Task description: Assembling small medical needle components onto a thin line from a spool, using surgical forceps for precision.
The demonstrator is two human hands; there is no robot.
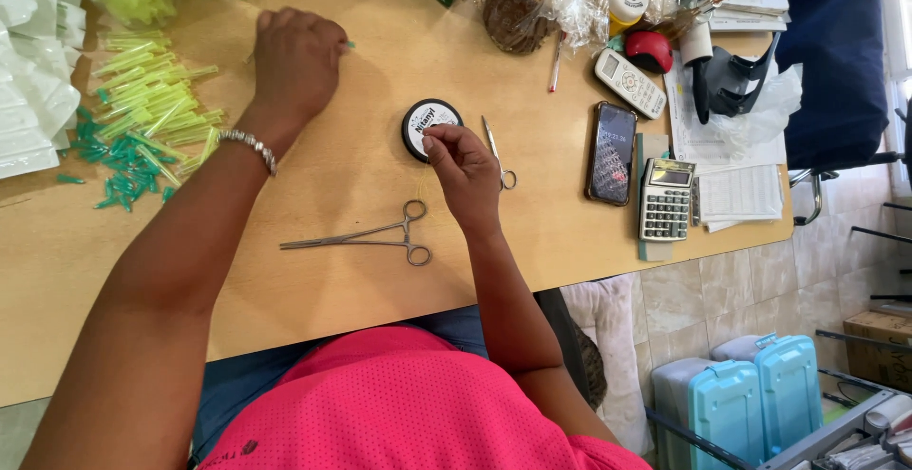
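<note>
Yellowish thread, very fine, seems to run down from my right hand (463, 161); its thumb and forefinger are pressed together on the strand just at the edge of the black spool (429, 128), which lies flat on the wooden table (361, 43), touching the fingertips on their far side; the remaining fingers curl loosely under. My left hand (296, 57) is well apart, further up the table and to the left, knuckles up, fingers bunched on a small green-tipped piece (350, 45) whose end just shows past them; I cannot tell how firmly it is pinched. So the right hand is the nearer to the spool, the left nearer to the heap of yellow-green tubes (152, 109), which lie mostly with their long axes slanting across the table; both forearms angle inward from my body, the left wearing a beaded bracelet (249, 144). Between the hands, nearer me, steel forceps (366, 235) lie with handles toward the right hand; small scissors (497, 152) sit just right of the spool.
</note>
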